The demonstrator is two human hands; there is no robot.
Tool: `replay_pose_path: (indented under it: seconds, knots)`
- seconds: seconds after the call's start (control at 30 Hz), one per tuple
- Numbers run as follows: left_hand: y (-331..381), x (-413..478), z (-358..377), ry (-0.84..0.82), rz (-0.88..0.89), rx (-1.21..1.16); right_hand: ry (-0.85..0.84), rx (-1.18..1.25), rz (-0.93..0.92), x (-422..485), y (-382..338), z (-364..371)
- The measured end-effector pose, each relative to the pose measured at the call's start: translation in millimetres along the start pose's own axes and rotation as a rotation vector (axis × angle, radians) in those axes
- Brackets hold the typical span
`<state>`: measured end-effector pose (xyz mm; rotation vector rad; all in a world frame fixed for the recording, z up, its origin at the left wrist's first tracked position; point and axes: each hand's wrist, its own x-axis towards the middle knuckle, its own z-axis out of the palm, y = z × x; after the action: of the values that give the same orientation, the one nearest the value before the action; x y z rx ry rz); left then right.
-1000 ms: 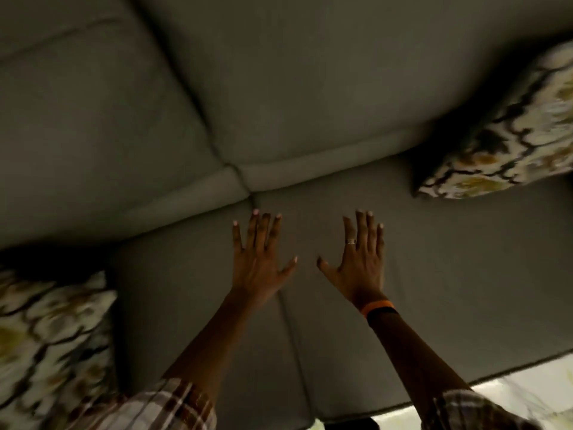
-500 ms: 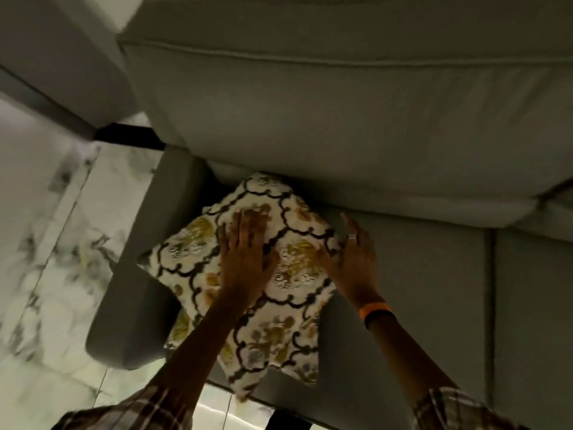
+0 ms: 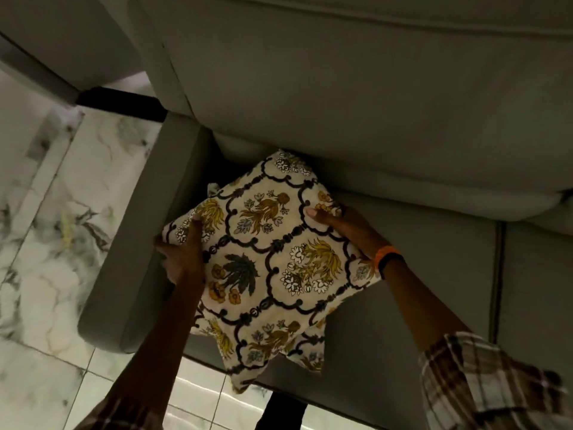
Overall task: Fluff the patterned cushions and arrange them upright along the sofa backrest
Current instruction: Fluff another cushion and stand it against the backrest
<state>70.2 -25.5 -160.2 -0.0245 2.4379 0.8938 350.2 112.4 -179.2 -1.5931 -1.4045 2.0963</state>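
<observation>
Gripping it from both sides, the two hands hold a square cream cushion with a dark lattice and yellow-brown flower pattern (image 3: pixel 273 268) over the seat of a grey fabric sofa (image 3: pixel 403 274). The left hand (image 3: pixel 181 254) is closed on the left edge of the cushion, with the thumb on the printed face and the fingers going under the edge. The right hand (image 3: pixel 344 226) is closed on the upper right edge, thumb on top. An orange and black wristband (image 3: pixel 389 259) sits on the right wrist, and a plaid sleeve (image 3: pixel 483 383) covers the right forearm lower down.

The cushion is at the left end of the seat, just beside the grey armrest (image 3: pixel 136 243). Its far corner touches the bottom of the grey backrest (image 3: pixel 341 103), and its near corner hangs past the front edge of the seat. It is tilted, not upright. White marble floor tiles (image 3: pixel 46 243) are on the left.
</observation>
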Motion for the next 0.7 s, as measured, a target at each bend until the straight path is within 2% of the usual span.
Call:
replay_pose_path:
  seconds: [0.1,0.2,0.27,0.37,0.47,0.57,0.7]
  knots:
    - [-1.2,-38.9,1.4,-0.022,0.178,-0.081,-0.019,0.171,-0.033,-42.2,25.1,-17.6]
    - [-5.7,-91.7,12.5,-0.268,0.19,-0.22,0.07,0.33,-0.047,-93.9,65.1,-53.7]
    - [-10.0,-129.6,28.2,-0.444,0.167,-0.202,0.174,0.373,-0.081,-128.2,94.2,-82.4]
    - [-11.6,-195.5,79.9,-0.664,0.297,-0.145,0.326,0.396,-0.145,-180.7,131.7,-140.0]
    - [1.7,-257.1,143.0,-0.777,0.444,-0.073,0.474,0.41,-0.226,-218.3,153.0,-206.1]
    - [14.5,-309.0,210.5,-0.931,0.588,-0.111,0.629,0.372,-0.299,-242.2,165.6,-281.1]
    - [19.9,-351.2,290.9,-0.974,0.738,-0.122,0.69,0.271,-0.415,-238.2,183.9,-366.3]
